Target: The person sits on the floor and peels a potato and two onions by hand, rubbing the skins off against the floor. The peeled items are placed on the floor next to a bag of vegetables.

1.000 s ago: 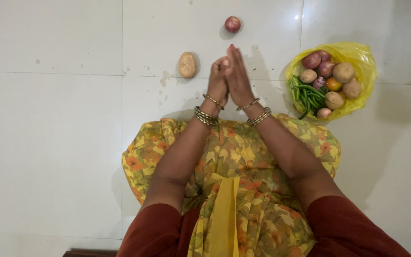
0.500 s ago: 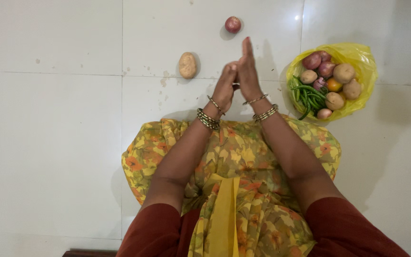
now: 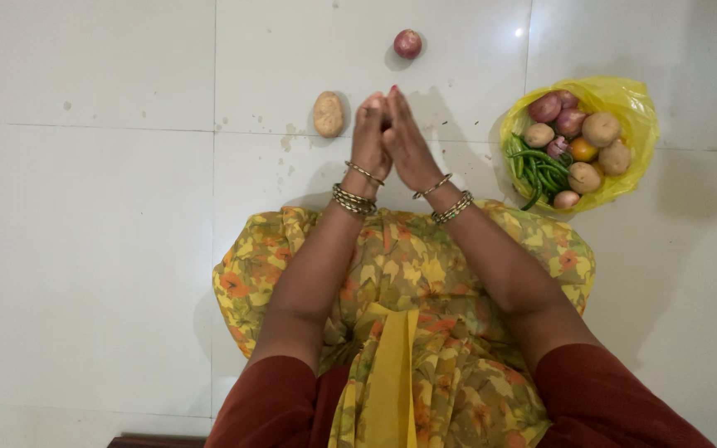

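Note:
My left hand (image 3: 370,137) and my right hand (image 3: 406,141) are pressed palm to palm above the white tiled floor (image 3: 126,207), fingers pointing away from me, with nothing between them. Both wrists wear metal bangles. A pale brown potato (image 3: 327,114) lies on the floor just left of my left hand. A red onion (image 3: 407,44) lies alone farther out, beyond my fingertips.
An opened yellow plastic bag (image 3: 636,108) sits on the floor to the right, holding potatoes, red onions, green chillies and a small orange tomato. My lap, in yellow flowered cloth (image 3: 408,274), fills the near middle. Dusty marks spot the tile near the potato.
My palms slid against each other: the right hand, stretched farther forward half a second ago, has drawn back level with the left. The vegetables have not moved.

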